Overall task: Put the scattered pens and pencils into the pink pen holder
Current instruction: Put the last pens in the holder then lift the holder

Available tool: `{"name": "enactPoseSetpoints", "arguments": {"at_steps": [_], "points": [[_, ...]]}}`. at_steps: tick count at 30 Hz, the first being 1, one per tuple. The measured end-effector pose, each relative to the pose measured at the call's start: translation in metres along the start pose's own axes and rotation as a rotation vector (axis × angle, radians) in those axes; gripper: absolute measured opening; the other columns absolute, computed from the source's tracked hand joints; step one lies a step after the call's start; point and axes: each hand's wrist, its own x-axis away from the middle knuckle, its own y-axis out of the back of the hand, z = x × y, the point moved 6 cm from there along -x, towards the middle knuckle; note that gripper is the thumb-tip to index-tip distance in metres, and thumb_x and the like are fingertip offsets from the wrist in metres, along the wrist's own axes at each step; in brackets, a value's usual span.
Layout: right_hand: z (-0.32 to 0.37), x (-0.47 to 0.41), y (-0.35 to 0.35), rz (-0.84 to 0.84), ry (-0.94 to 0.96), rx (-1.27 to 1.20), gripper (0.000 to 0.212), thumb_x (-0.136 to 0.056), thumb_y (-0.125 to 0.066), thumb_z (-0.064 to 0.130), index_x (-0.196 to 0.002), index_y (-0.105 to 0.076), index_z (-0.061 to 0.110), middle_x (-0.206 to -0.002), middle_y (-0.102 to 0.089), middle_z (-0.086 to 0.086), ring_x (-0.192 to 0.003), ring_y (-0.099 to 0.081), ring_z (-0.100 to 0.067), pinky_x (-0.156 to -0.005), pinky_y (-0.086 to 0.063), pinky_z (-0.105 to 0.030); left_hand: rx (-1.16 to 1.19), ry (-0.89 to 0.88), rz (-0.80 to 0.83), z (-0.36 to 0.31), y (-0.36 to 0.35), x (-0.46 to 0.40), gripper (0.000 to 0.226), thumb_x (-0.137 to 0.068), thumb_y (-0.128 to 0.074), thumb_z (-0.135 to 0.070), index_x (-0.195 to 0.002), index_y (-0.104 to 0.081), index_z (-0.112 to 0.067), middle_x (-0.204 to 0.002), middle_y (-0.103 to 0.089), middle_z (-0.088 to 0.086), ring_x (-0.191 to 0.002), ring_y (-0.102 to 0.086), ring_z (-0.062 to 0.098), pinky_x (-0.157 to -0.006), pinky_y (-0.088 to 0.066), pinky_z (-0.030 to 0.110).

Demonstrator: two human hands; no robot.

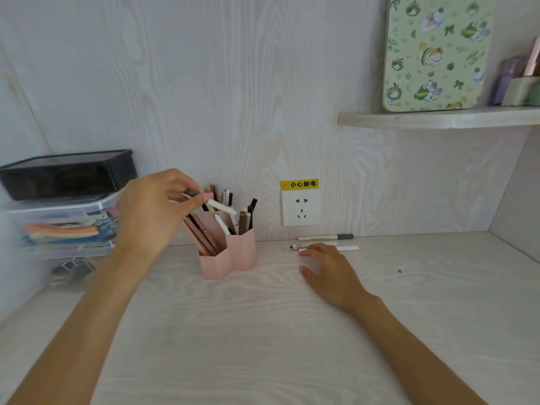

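The pink pen holder [233,252] stands on the desk near the back wall, with several pens and pencils upright or leaning in its compartments. My left hand [152,211] hovers just left of and above it, pinching a white pen [220,206] that points down towards the holder. My right hand [330,270] rests flat on the desk to the holder's right, fingers apart, its fingertips touching a white pen [347,247]. Another white pen with a dark cap [325,237] lies just behind, against the wall.
A clear storage box [58,229] with a black box [67,173] on top sits at the left, binder clips [70,270] below. A wall socket [301,207] is behind the pens. A shelf [438,118] carries a green patterned case at upper right.
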Motion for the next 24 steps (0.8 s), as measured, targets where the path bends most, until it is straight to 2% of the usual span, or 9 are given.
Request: {"name": "enactPoseSetpoints", "arguments": {"at_steps": [2, 4, 7, 10, 14, 17, 20, 22, 24], "points": [[0.000, 0.001, 0.000, 0.003, -0.003, -0.002, 0.034, -0.089, -0.053, 0.032, -0.122, -0.054, 0.023, -0.128, -0.050, 0.006, -0.124, -0.040, -0.014, -0.101, -0.031, -0.028, -0.112, -0.031, 0.086, -0.004, -0.009, -0.008, 0.019, -0.068, -0.079, -0.035, -0.076, -0.070, -0.021, -0.071, -0.068, -0.008, -0.063, -0.062, -0.001, -0.064, -0.050, 0.018], [0.000, 0.001, 0.001, -0.001, -0.008, -0.009, 0.035, -0.088, -0.053, 0.033, -0.122, -0.054, 0.023, -0.128, -0.050, 0.006, -0.124, -0.040, -0.014, -0.100, -0.031, -0.028, -0.206, -0.055, 0.157, -0.008, -0.018, -0.016, 0.018, -0.069, -0.079, -0.039, -0.075, -0.070, -0.023, -0.072, -0.069, -0.006, -0.068, -0.064, 0.007, -0.067, -0.050, 0.025], [0.000, 0.001, 0.004, -0.038, -0.017, 0.015, 0.037, -0.088, -0.054, 0.031, -0.124, -0.052, 0.022, -0.129, -0.050, 0.006, -0.125, -0.039, -0.015, -0.100, -0.029, -0.029, -0.314, -0.099, 0.198, -0.009, -0.031, -0.026, 0.020, -0.072, -0.075, -0.047, -0.078, -0.072, -0.028, -0.077, -0.071, -0.009, -0.076, -0.065, 0.010, -0.067, -0.048, 0.028], [-0.004, 0.000, 0.010, -0.111, -0.076, 0.019, 0.041, -0.088, -0.051, 0.016, -0.128, -0.047, 0.017, -0.131, -0.051, -0.001, -0.126, -0.039, -0.019, -0.102, -0.031, -0.031, -0.338, -0.120, 0.211, -0.006, -0.051, -0.026, 0.026, -0.071, -0.073, -0.051, -0.088, -0.070, -0.031, -0.083, -0.071, -0.010, -0.083, -0.065, 0.011, -0.065, -0.041, 0.027], [-0.016, 0.000, 0.014, -0.171, -0.177, 0.032, 0.046, -0.086, -0.045, 0.002, -0.132, -0.043, 0.010, -0.133, -0.051, -0.008, -0.127, -0.039, -0.023, -0.102, -0.032, -0.033, -0.242, -0.082, 0.141, 0.001, -0.074, -0.011, 0.026, -0.075, -0.070, -0.050, -0.086, -0.067, -0.027, -0.081, -0.071, -0.011, -0.074, -0.060, 0.008, -0.058, -0.032, 0.024], [-0.017, 0.001, 0.010, -0.135, -0.173, 0.057, 0.048, -0.087, -0.043, 0.003, -0.135, -0.039, 0.012, -0.137, -0.046, -0.005, -0.131, -0.035, -0.021, -0.105, -0.029, -0.032, -0.327, -0.116, 0.033, 0.008, -0.080, 0.002, 0.027, -0.082, -0.062, -0.049, -0.085, -0.070, -0.023, -0.077, -0.073, -0.005, -0.072, -0.066, 0.020, -0.055, -0.037, 0.026], [-0.019, 0.000, 0.005, -0.089, -0.150, 0.124, 0.049, -0.090, -0.038, 0.007, -0.139, -0.033, 0.014, -0.145, -0.038, -0.001, -0.137, -0.027, -0.019, -0.110, -0.025, -0.035, -0.446, -0.210, -0.043, 0.008, -0.084, 0.009, 0.038, -0.089, -0.051, -0.047, -0.071, -0.073, -0.021, -0.061, -0.067, 0.000, -0.062, -0.063, 0.024, -0.047, -0.027, 0.021], [-0.020, -0.001, 0.002, -0.047, -0.141, 0.165, 0.050, -0.092, -0.035, 0.010, -0.141, -0.030, 0.016, -0.149, -0.032, -0.001, -0.140, -0.021, -0.018, -0.113, -0.022, -0.037, -0.513, -0.312, -0.059, 0.008, -0.087, 0.015, 0.048, -0.091, -0.041, -0.047, -0.068, -0.073, -0.019, -0.068, -0.068, -0.002, -0.074, -0.063, 0.022, -0.050, -0.033, 0.023], [-0.018, 0.000, 0.002, -0.046, -0.128, 0.168, 0.049, -0.092, -0.035, 0.010, -0.140, -0.033, 0.019, -0.149, -0.031, 0.000, -0.140, -0.021, -0.018, -0.112, -0.021, -0.037, -0.560, -0.368, -0.024, 0.014, -0.094, 0.020, 0.049, -0.091, -0.037, -0.048, -0.081, -0.075, -0.019, -0.093, -0.070, -0.001, -0.096, -0.058, 0.022, -0.065, -0.042, 0.032]]}}
